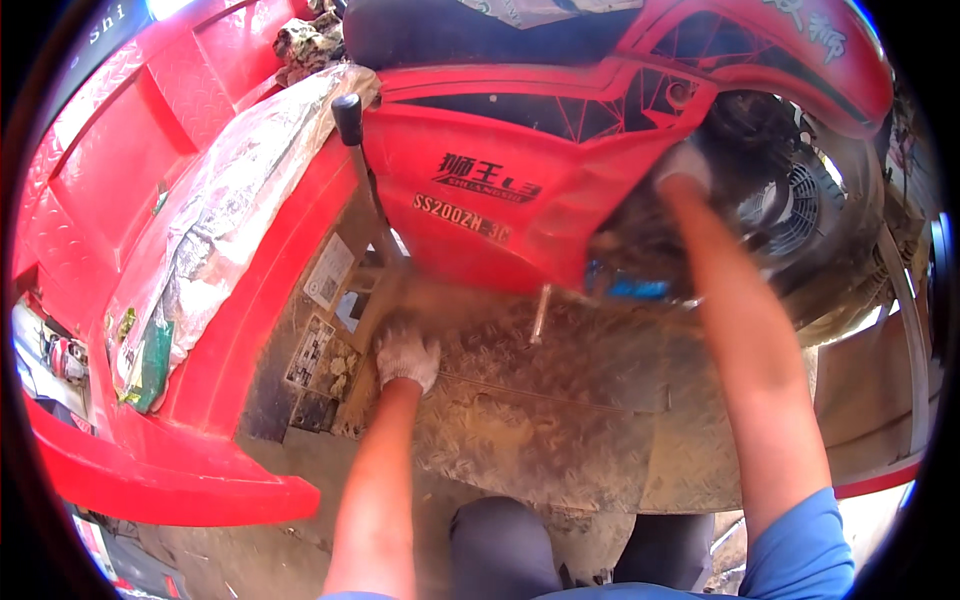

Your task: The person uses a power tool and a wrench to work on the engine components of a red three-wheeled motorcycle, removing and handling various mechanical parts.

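Observation:
My left hand, in a pale knit glove, rests with its fingers stretched out on the dusty, diamond-patterned metal footboard. My right hand, in a similar glove, reaches to the dark engine area of a red motor tricycle. It is blurred there, so its fingers and anything in them cannot be made out. Beside that hand stands the red side panel, printed with dark lettering. A round slatted grille lies to the right of my right wrist.
A gear lever with a black knob rises left of the panel. A small metal pedal juts over the footboard. Crumpled plastic sheeting covers the red body at the left. A red bar curves across the lower left. A black seat is above.

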The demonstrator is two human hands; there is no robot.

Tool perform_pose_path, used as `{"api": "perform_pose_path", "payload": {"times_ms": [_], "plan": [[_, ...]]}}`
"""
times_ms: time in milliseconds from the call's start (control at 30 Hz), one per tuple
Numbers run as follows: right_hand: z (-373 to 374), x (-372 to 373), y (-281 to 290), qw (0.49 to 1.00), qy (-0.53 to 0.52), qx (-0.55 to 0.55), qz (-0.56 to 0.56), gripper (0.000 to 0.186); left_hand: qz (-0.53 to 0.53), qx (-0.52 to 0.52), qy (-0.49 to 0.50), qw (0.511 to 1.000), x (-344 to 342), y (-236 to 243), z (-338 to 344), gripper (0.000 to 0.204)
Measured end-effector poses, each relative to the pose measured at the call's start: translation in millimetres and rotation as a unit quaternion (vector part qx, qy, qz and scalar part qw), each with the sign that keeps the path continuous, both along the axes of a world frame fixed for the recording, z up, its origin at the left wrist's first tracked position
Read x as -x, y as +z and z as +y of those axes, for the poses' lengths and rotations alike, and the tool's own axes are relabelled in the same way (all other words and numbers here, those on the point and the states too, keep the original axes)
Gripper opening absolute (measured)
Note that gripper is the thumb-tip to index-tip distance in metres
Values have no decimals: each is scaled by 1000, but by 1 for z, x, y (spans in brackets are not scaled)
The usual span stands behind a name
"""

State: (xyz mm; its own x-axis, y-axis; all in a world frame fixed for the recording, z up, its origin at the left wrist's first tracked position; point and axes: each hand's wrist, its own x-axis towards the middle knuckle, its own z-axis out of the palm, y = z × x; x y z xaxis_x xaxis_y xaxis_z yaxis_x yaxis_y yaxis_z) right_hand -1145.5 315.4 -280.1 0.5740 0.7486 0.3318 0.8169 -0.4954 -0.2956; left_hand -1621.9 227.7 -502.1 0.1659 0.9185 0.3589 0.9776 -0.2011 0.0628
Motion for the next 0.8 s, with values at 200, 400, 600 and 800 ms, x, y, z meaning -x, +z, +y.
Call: {"api": "perform_pose_path", "payload": {"times_ms": [200,400,600,800], "plan": [[-12,11,11,999,26,2,-19,43,17,195,56,979,2,3,7,71],[-10,10,13,1000,21,11,-4,42,7,216,56,975,0,10,6,73],[-3,9,8,999,-20,25,1,38,-17,116,35,993,7,-9,9,68],[-8,10,9,1000,-13,13,6,30,2,29,29,999,9,-21,11,52]]}}
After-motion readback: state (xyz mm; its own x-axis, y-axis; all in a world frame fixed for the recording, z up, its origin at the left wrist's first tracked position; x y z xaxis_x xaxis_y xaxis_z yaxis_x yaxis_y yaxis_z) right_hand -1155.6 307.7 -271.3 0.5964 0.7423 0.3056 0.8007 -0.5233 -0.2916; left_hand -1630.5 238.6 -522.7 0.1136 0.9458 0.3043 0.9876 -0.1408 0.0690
